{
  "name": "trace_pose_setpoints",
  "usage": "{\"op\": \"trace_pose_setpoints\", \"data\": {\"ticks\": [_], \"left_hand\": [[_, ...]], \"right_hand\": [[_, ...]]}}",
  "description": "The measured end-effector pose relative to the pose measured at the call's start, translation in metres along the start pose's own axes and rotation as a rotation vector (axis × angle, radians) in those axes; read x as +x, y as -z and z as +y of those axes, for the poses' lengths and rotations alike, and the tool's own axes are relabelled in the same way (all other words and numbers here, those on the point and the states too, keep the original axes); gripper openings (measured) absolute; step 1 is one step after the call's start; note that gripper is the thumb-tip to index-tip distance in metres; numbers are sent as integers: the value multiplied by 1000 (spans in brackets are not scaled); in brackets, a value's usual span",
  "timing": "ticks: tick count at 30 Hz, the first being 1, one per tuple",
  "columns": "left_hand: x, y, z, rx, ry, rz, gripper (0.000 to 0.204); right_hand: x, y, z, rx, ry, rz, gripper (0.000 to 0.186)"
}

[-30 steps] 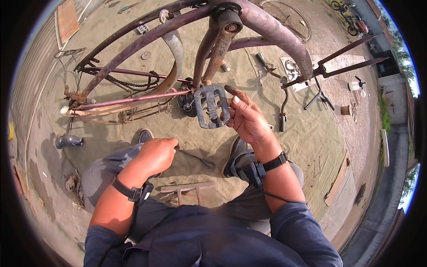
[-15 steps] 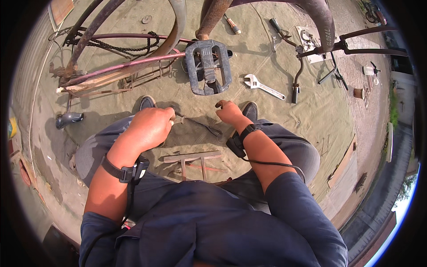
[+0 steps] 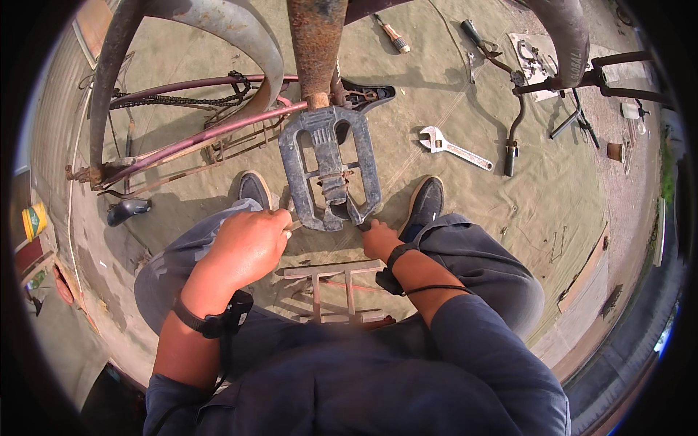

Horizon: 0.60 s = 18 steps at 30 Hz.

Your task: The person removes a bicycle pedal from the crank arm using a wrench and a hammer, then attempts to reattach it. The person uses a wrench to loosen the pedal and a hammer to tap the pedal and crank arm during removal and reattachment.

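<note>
A worn dark plastic bicycle pedal (image 3: 294, 167) sits at the foot of the rusty upright tube (image 3: 315, 51) of a purple bicycle frame, just beyond both hands. My left hand (image 3: 254, 243) is closed on a slim metal tool (image 3: 289, 221) below the pedal's left corner. My right hand (image 3: 380, 241) has its fingers closed round a dark end of what looks like the same tool (image 3: 362, 221), below the pedal's right corner. The tool's middle is mostly hidden by the pedal. An adjustable wrench (image 3: 458, 150) lies on the tarp to the pedal's right.
The green tarp (image 3: 502, 203) holds a screwdriver (image 3: 395, 35), handlebars (image 3: 518, 131), loose parts on a pale sheet (image 3: 536, 65) and a black saddle (image 3: 127, 211). A wooden stand (image 3: 316, 270) lies between my legs. A yellow container (image 3: 35, 220) is at the far left.
My right hand has let go of the pedal, moved down, and now closes on the tool beside my left hand. My view has shifted, bringing the tube and pedal nearer the middle.
</note>
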State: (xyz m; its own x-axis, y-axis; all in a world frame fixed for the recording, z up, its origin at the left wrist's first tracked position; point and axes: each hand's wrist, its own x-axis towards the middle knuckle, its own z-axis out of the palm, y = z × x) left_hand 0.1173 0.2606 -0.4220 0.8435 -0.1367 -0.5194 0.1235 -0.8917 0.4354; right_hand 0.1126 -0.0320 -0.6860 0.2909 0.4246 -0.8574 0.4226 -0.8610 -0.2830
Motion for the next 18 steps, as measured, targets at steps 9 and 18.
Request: {"op": "trace_pose_setpoints", "data": {"ticks": [9,18], "left_hand": [[8,-2,2,-30,3,10,12],[12,5,4,36,-12,-44,15]], "right_hand": [[19,-16,14,177,-3,-31,30],[95,-110,47,36,328,253,33]]}}
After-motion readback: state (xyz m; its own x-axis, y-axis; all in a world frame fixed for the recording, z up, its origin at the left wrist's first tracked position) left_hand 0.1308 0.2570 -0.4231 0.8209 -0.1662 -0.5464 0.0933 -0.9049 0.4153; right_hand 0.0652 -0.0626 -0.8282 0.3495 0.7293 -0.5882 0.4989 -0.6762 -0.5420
